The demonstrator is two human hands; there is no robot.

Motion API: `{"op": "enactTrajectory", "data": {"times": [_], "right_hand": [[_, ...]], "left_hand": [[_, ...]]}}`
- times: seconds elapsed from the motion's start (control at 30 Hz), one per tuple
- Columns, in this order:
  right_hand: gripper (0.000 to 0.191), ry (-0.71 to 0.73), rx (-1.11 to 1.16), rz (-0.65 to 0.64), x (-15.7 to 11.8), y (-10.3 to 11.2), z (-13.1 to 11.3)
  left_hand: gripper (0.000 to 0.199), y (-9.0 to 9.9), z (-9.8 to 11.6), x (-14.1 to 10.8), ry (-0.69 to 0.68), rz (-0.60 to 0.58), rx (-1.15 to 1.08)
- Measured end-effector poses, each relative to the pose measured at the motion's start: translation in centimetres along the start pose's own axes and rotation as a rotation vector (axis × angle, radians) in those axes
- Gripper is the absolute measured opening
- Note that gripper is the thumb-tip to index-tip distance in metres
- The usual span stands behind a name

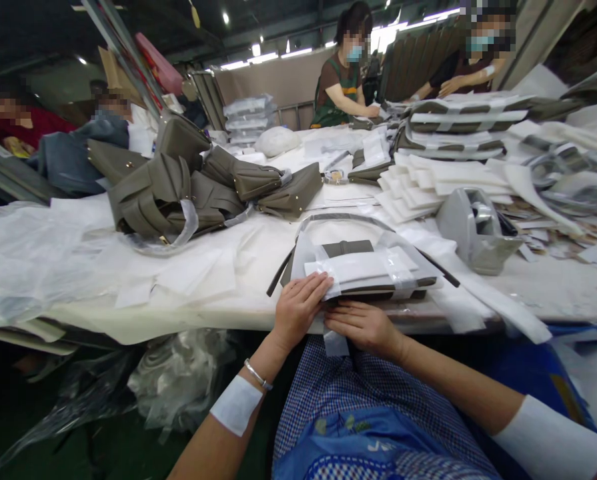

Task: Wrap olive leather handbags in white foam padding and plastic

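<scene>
Right up close, a blue checked apron. Just beyond, at the near edge of the white-covered table, a dark olive bag, lying between the forearms and directly ahead. Across its front, a white pad, banded by clear tape near the right end. And the left hand, in with straight fingers laid close together over the pad's left end, thumb tucked from sight: can't tell whether pinching or only pressing. Lower down, the right hand, fingers stretched along the bag's bottom edge, right at a dangling tape strip; again, can't tell if gripping it. Arching behind, the wrapped handle. Over to the right, a grey tape dispenser near stacked white foam pieces; away left, heaped olive bags. Across the table, two masked co-workers, one in a brown-and-green top, busy over more bags
</scene>
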State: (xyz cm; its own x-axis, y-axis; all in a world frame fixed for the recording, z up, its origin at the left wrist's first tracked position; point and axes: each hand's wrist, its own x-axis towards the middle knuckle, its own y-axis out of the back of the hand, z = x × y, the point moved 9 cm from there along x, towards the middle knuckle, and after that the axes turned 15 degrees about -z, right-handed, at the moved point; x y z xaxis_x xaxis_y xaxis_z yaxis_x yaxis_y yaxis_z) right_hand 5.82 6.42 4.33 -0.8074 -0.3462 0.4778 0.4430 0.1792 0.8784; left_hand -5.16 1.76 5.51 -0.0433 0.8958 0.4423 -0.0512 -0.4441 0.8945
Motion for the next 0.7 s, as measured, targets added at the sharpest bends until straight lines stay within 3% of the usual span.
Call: {"op": "enactTrajectory", "data": {"times": [0.2,0.4,0.57,0.7], "right_hand": [[0.036,-0.066,0.152,-0.028,-1.4,-0.2,-1.7],[0.037,-0.127,0.200,-0.004,-0.8,1.7,-2.7],[0.035,-0.106,0.189,-0.013,1.9,5.1,-1.4],[0.036,-0.167,0.148,0.017,3.8,7.7,1.3]], "left_hand": [[0.042,-0.3,0.2,-0.3,0.005,0.029,0.047],[0.042,-0.5,0.4,-0.4,0.005,0.047,0.071],[0.042,-0.4,0.4,-0.3,-0.019,0.014,0.084],[0.044,-0.7,0.4,-0.3,-0.015,-0.056,0.061]]}}
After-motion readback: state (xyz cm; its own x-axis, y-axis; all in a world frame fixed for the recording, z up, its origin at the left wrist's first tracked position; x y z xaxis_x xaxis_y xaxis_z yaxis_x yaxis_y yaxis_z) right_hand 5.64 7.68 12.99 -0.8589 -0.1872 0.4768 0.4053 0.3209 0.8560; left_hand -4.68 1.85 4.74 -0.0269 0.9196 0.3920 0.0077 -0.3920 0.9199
